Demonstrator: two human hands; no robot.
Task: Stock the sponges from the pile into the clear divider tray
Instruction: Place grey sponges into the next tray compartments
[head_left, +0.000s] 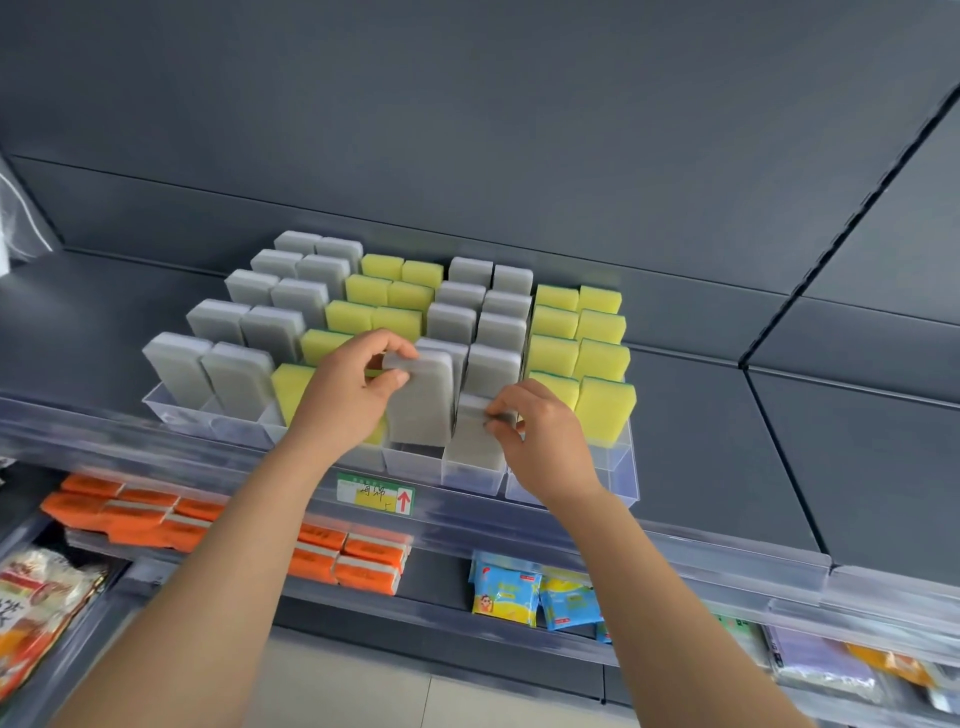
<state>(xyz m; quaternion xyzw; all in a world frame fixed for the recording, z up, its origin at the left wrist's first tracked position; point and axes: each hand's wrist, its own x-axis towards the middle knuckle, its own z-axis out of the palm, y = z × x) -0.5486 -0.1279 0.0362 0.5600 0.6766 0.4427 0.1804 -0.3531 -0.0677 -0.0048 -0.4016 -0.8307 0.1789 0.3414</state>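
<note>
The dark grey shelf (727, 415) carries the clear divider tray (176, 413), packed with rows of upright grey and yellow sponges (555, 323). In the near row, the left hand (353, 395) pinches the top of one grey sponge (421, 408). Just right of it, the right hand (545, 447) pinches a lower grey sponge (475, 449).

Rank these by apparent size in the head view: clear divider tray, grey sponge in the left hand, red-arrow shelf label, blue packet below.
1. clear divider tray
2. grey sponge pinched by the left hand
3. blue packet and red-arrow shelf label look about alike, so left unranked.
</note>
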